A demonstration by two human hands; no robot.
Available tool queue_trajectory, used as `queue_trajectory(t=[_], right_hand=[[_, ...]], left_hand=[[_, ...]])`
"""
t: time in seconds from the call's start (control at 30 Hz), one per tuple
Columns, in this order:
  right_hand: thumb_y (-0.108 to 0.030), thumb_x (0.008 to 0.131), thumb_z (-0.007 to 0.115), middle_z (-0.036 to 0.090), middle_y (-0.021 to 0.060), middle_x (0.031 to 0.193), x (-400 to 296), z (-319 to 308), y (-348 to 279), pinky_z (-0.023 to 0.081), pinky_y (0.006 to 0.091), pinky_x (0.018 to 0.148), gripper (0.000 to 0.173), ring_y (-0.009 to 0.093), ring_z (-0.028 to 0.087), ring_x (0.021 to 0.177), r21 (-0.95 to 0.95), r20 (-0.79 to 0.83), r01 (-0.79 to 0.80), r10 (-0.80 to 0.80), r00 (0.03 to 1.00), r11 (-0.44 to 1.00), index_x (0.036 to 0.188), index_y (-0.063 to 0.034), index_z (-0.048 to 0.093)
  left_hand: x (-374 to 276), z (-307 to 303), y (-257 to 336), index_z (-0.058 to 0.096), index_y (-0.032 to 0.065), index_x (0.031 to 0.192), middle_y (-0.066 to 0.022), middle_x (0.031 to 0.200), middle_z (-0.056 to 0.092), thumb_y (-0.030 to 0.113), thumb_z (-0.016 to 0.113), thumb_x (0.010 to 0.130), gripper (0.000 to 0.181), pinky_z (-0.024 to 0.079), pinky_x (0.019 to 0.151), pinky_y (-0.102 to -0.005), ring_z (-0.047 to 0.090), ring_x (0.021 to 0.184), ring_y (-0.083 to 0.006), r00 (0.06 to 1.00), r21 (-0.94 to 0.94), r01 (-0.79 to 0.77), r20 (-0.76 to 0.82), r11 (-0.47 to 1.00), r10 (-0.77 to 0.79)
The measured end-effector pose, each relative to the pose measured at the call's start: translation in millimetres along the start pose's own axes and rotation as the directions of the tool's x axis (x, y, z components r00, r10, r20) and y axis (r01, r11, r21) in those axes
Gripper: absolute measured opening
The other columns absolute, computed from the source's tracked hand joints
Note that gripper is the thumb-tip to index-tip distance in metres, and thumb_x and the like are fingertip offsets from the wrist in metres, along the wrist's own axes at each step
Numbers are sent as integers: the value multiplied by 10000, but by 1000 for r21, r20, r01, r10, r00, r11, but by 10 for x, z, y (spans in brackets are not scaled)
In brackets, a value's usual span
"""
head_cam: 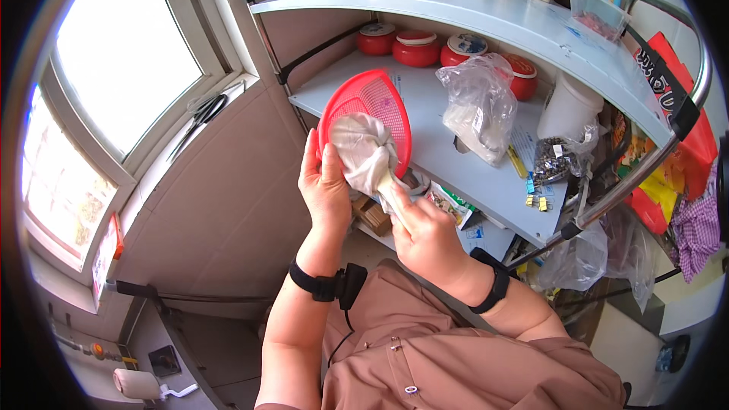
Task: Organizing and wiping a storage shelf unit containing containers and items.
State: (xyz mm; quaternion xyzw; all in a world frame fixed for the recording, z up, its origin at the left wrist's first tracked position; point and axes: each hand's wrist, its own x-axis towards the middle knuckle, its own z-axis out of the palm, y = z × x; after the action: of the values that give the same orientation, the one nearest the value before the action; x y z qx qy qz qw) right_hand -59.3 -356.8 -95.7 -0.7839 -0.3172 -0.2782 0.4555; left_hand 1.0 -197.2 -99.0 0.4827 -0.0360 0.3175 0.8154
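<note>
My left hand (326, 185) grips the near left rim of a red plastic colander (373, 94), which is tilted on its side with its mesh facing me. A pale grey cloth (361, 145) is bunched against the inside of the colander. My right hand (424, 225) is closed around the twisted lower end of this cloth. A pale, stick-like part shows at that grip; whether it is a handle or folded cloth, I cannot tell. The right fingers hide part of the bundle. Both hands are in front of a metal shelf rack's middle shelf (424, 119).
On the middle shelf stand several red lidded jars (416, 51), a clear plastic bag (478, 108) and a white container (569, 105). Black-handled scissors (208, 114) lie on the windowsill to the left. Below left are a lint roller (136, 384) and a phone-like black object (164, 360).
</note>
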Motion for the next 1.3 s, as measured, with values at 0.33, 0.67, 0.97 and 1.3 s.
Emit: queue_trajectory(t=[0.33,0.67,0.97,1.3], right_hand=[[17,712,620,567,205,802,-86,-78,80,481,404,603,500,378,578,686,-185,13,-123,127,992,975,1198,29,504],[-37,748,592,513,106,672,23,-293,342,468,372,497,387,290,556,548,-405,43,-12,32,999,914,1134,-18,574],[-56,741,597,584,234,693,150,-31,348,469,428,601,360,383,582,646,24,39,-127,126,991,992,1078,65,560],[-23,794,591,631,242,893,223,-77,338,496,305,720,357,297,653,821,162,73,-223,214,974,961,1127,93,532]], left_hand=[[56,150,-29,447,-7,1259,-87,1091,578,189,520,921,398,494,800,-292,575,929,-148,998,-140,33,-43,990,-40],[503,152,192,527,-6,1101,-82,896,626,284,513,914,345,540,668,-346,627,780,-189,946,164,320,-9,933,-323],[386,39,-250,488,18,1151,-85,1042,582,412,481,912,461,466,793,-314,566,920,-175,942,-87,325,114,942,-314],[283,-65,22,310,91,1344,-83,1213,489,-33,717,680,789,407,943,-339,499,1092,-196,841,145,291,433,946,-325]])
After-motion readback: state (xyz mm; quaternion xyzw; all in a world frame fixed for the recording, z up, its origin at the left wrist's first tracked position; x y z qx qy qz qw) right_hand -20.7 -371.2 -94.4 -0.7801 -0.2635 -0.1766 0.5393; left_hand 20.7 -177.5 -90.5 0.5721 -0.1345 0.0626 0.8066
